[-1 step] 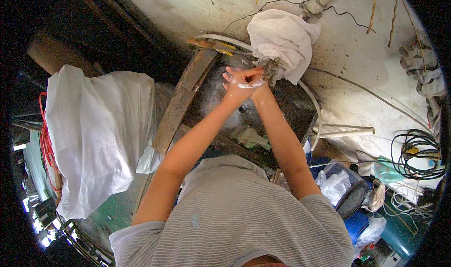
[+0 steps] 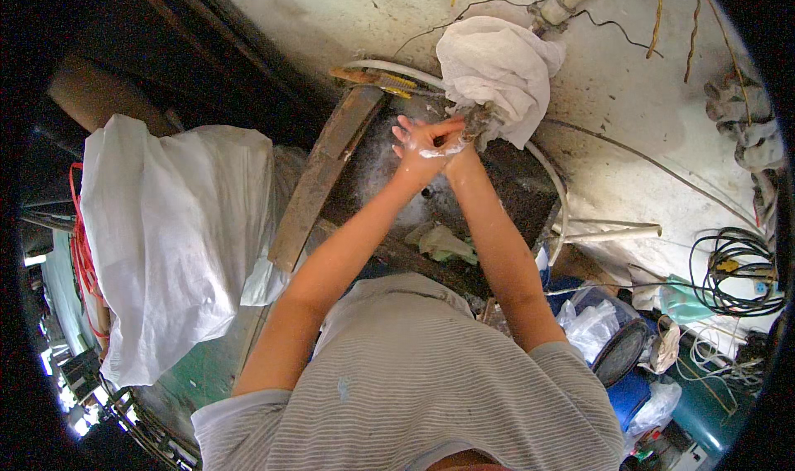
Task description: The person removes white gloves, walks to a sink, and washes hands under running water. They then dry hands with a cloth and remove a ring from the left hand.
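Pressing left hand and right hand together, streaked with white foam, upper centre of the frame, just below a white cloth; spreading some fingers slightly, hiding others, leaving any hold unclear.

Stained pale wall, dark upper left, bright light lower left.

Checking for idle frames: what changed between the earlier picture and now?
No clear change: nothing visibly taken hold of or let go. Both hands stay together, white foam on them, near the white cloth bundle; cloth and large white sack unmoved.
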The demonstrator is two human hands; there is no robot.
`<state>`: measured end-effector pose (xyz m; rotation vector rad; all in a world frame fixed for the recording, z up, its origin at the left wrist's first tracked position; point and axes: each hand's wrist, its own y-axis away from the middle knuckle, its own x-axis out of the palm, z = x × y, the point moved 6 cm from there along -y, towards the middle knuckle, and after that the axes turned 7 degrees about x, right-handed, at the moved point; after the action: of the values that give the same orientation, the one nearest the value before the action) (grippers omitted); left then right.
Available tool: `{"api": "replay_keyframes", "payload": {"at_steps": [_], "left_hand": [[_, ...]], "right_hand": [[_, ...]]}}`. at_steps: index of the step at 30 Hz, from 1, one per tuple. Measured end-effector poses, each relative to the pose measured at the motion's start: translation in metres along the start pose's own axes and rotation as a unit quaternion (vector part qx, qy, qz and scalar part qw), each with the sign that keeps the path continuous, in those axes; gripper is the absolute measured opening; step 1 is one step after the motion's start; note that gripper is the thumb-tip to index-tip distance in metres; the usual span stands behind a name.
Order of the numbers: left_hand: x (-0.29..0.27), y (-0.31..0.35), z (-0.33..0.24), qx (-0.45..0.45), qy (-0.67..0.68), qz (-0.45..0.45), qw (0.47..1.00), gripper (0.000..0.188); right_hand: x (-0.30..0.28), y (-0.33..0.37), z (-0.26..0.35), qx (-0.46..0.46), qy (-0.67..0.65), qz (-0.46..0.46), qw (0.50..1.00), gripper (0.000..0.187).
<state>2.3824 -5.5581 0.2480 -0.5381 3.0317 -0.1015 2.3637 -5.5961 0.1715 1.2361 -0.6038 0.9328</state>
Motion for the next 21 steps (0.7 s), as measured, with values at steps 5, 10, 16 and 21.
{"api": "replay_keyframes", "payload": {"at_steps": [5,10,16,21], "left_hand": [[-0.005,0.008,0.003,0.112,-0.033,0.023,0.993,0.039],[-0.004,0.006,0.008,0.098,-0.042,-0.087,0.990,0.029],[0.000,-0.031,0.045,0.066,-0.153,-0.140,0.976,0.029],[-0.012,-0.019,0.013,-0.184,-0.091,-0.157,0.966,0.032]], "right_hand": [[0.003,-0.008,0.000,0.081,-0.120,0.035,0.989,0.092],[0.002,-0.013,-0.005,0.093,-0.172,0.392,0.899,0.075],[-0.012,-0.026,-0.031,0.162,-0.198,0.227,0.940,0.050],[0.013,0.006,-0.016,0.026,-0.019,0.013,0.999,0.042]]}}
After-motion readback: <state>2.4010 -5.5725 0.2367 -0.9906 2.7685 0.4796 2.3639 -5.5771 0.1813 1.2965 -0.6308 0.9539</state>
